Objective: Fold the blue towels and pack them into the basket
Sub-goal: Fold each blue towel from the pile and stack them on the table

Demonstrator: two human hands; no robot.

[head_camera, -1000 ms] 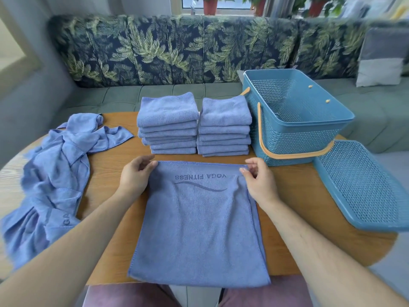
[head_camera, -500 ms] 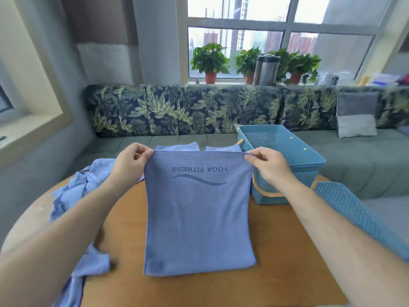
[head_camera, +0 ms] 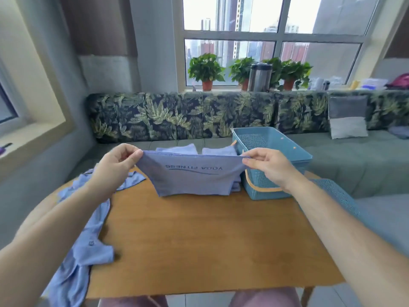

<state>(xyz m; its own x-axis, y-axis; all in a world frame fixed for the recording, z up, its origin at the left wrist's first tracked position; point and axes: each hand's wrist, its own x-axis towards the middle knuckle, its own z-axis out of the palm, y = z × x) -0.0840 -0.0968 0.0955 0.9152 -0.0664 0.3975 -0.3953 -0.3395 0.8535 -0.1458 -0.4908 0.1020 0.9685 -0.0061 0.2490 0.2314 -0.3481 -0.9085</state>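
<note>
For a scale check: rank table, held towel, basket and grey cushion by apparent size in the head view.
1. table.
2. held towel and basket: look alike, unranked.
3. grey cushion, smallest, though farther from the camera.

- A wide grid-paned window (head_camera: 274,38) fills the far wall; flat daylight comes in, with high-rise towers beyond.
- Potted plants (head_camera: 205,68) and a steel flask (head_camera: 260,77) stand on its sill.
- Below runs a bench sofa (head_camera: 177,116) with a palm-leaf backrest and a grey-green seat.
- A grey-and-white cushion (head_camera: 347,117) leans against the backrest on the right.
- A wooden table (head_camera: 210,240) stands in front.
- A cream window recess (head_camera: 33,129) opens on the left.
- Pale floor tiles (head_camera: 197,301) show beneath the table.
</note>
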